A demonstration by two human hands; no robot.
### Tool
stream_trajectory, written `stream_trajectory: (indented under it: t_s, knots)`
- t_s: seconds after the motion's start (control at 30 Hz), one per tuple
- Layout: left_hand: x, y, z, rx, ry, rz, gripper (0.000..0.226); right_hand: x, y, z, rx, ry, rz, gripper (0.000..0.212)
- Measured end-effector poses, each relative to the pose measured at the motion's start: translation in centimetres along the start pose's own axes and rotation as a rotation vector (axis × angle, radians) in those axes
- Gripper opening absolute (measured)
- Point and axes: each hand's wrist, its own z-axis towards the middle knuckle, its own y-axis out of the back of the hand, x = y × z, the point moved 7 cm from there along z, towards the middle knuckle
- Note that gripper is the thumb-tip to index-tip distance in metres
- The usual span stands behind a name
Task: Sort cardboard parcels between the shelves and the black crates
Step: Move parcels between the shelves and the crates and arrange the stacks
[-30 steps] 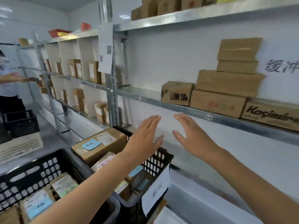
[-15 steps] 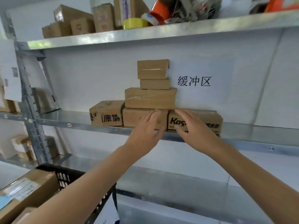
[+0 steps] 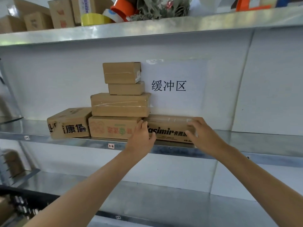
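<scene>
- The Kasimir parcel (image 3: 168, 128) sits centre-right of frame on the middle shelf (image 3: 246, 141), touching its neighbour (image 3: 113, 128)
- My left hand (image 3: 141, 138) and right hand (image 3: 201, 135) curl round its two ends
- I judge a straight, level pull is best, so the stacked parcels (image 3: 120, 104) beside it stay put

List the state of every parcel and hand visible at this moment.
Kasimir box: lying on the middle shelf, gripped at both ends.
Left hand: fingers curled on the box's left end.
Right hand: fingers curled over its right end.
Taped box: stacked on the printed box, bearing two smaller boxes.
Black-lettered box: on the shelf, angled, untouched.
Paper sign: taped flat to the back wall.
</scene>
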Motion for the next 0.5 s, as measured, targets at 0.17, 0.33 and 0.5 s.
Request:
stream_trajectory:
  t_s: [0.17,0.33,0.5]
  knots:
    - [-0.4,-0.3,0.5,-0.106,0.098,0.061,0.053,-2.2,0.3,-0.3,0.006,-0.002,0.106,0.032]
    - [-0.5,-0.1,1.4,-0.106,0.233,-0.121,0.048,-4.0,0.8,0.1,-0.037,-0.103,0.281,0.013]
    - [0.3,-0.4,2.4,-0.067,0.285,-0.220,0.040,-5.6,1.6,-0.1,-0.053,-0.185,0.373,0.049]
